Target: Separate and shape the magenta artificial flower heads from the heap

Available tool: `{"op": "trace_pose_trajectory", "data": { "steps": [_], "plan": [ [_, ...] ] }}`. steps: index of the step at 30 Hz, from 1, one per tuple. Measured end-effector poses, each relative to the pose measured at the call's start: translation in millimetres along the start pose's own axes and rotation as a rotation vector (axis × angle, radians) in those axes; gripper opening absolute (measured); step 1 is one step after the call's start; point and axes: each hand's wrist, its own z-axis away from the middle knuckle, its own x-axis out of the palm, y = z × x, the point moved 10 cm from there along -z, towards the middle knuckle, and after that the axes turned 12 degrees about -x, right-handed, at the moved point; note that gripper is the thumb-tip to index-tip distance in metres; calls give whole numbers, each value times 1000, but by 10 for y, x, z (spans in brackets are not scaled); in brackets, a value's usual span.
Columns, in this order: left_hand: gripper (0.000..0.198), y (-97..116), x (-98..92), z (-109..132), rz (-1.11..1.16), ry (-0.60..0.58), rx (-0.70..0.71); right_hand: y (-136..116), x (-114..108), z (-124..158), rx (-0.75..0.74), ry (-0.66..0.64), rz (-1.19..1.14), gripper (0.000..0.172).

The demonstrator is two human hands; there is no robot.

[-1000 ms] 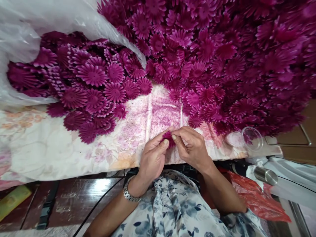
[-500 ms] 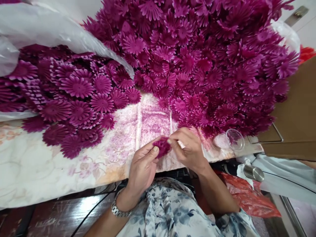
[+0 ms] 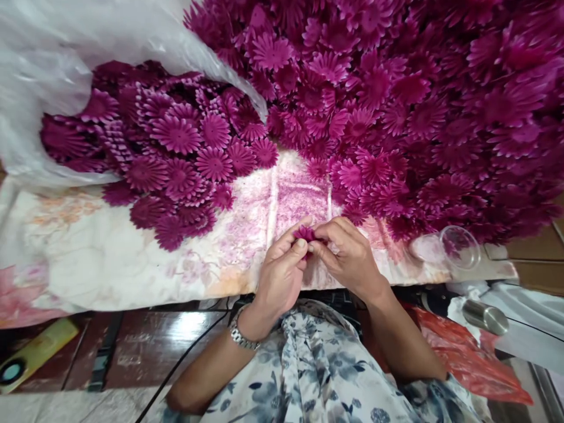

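Observation:
A small magenta artificial flower (image 3: 305, 233) is pinched between my two hands, just above the front edge of the cloth-covered table. My left hand (image 3: 282, 273), with a metal watch at the wrist, grips it between thumb and fingers. From the other side my right hand (image 3: 350, 252) pinches its edge with thumb and forefinger. The fingers hide part of the flower. Beyond my hands rises a large heap of magenta artificial flowers (image 3: 374, 117). To the left, flat petal pieces (image 3: 176, 135) of the same colour lie loose and in stacks.
A white plastic bag (image 3: 132, 35) drapes over the left pile. Right of my hands, a clear plastic cup (image 3: 460, 247) lies near the flowers. The stained floral tablecloth (image 3: 154, 258) ends close to my body. A red plastic bag (image 3: 471, 358) and a metal cylinder (image 3: 485, 317) are lower right.
The view has swung left, so everything sits further right. The flower shows less between my fingers, and my right hand's fingertips have come closer to my left thumb.

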Motion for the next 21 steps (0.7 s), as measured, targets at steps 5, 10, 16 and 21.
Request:
{"op": "trace_pose_trajectory", "data": {
  "steps": [5, 10, 16, 21],
  "plan": [
    [28, -20, -7, 17, -1, -39, 12, 35, 63, 47, 19, -21, 10, 8],
    [23, 42, -15, 25, 9, -15, 54, -54, -62, 34, 23, 29, 129, 14],
    [25, -37, -3, 46, 4, -57, -21, 31, 92, 17, 50, -8, -102, 6],
    [28, -48, -18, 53, -39, -32, 8, 10, 137, 61, 20, -14, -19, 8]
  ]
}}
